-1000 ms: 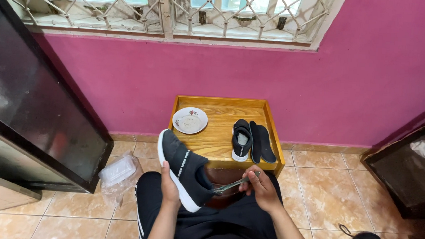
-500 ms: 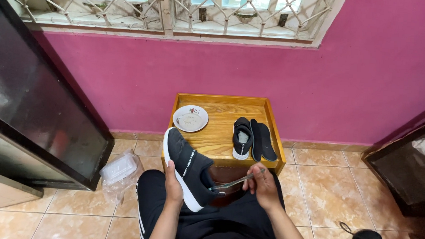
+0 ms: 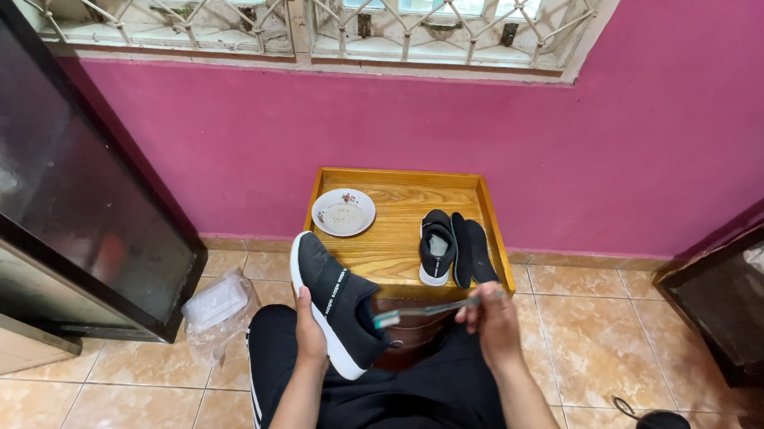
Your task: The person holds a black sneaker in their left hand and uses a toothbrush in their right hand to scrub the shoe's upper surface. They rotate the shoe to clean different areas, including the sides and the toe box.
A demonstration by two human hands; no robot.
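Far across the scene, a magenta wall (image 3: pixel 669 152) under a barred window (image 3: pixel 324 12); on the left, a big dark cabinet (image 3: pixel 56 195); below, tan floor tiles (image 3: pixel 604 343). In the middle, a small wooden tabletop (image 3: pixel 394 242) with raised edges, carrying a white dish (image 3: pixel 343 212) on its far left and a second black shoe (image 3: pixel 437 246) beside a loose dark insole (image 3: pixel 475 248) on its right. Left of the lap, on the floor, a crumpled clear plastic bag (image 3: pixel 217 306). Near the tabletop's front edge, over the knees, a black shoe (image 3: pixel 334 303) with a white sole, tilted toe-up, gripped from beneath by the left hand (image 3: pixel 309 329). To the right, the right hand (image 3: pixel 495 319) closed around the handle of a toothbrush (image 3: pixel 434 308), bristle end touching the shoe's heel opening. Best done, probably, with the shoe braced firmly, short light strokes along the fabric, bristles kept flat, drips kept off the trousers.
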